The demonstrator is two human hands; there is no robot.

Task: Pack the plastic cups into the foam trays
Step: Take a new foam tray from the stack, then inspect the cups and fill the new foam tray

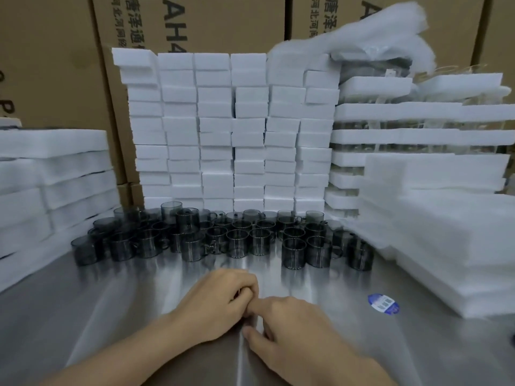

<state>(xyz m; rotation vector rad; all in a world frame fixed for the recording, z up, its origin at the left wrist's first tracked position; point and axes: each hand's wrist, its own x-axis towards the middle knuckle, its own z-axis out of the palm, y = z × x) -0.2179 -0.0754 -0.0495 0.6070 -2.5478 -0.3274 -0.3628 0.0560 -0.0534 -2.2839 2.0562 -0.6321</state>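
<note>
we note smoky grey, see-through plastic cups [237,240] with handles, some forty, clustered on the steel table [83,316] below six columns of foam trays [214,129]. bare steel lies between cups and hands. left hand [220,299] is curled, gripping nothing; right hand [289,327] is loosely curled, empty, touching it.
</note>
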